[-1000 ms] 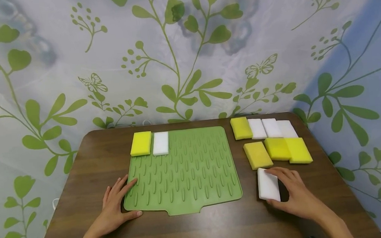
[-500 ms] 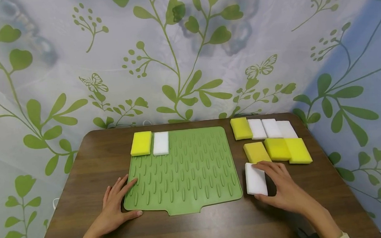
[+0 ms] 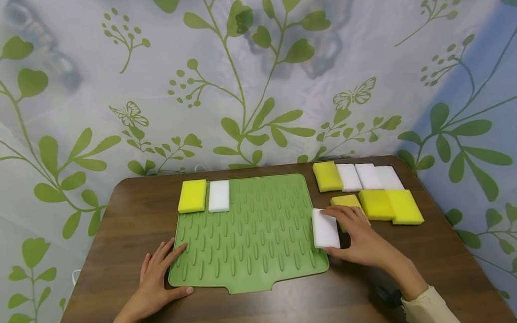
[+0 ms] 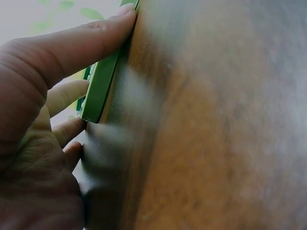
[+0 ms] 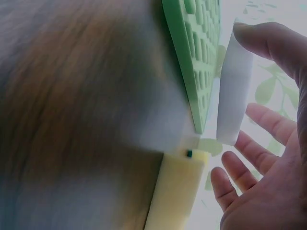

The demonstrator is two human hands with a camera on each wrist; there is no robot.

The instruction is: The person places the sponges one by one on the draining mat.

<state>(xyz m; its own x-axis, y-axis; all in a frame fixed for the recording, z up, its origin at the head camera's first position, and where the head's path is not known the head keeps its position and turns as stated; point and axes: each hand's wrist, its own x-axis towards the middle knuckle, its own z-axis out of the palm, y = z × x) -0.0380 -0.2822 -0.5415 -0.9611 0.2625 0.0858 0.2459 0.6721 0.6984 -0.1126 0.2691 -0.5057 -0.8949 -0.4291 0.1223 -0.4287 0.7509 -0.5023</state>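
White rectangular foam sponge [image 3: 325, 228] held over right edge of green ridged mat [image 3: 245, 232], grip of right hand [image 3: 358, 237] clamped on it, thumb and fingers at opposite ends. Right wrist view shows gap between sponge and mat, which head view hides. Left hand [image 3: 153, 281]: grip apart, fingers spread at mat's left edge on brown wooden desk [image 3: 296, 311].

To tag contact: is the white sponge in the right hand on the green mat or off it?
Off it, held clear: the right wrist view shows a gap between the white sponge and the green mat.
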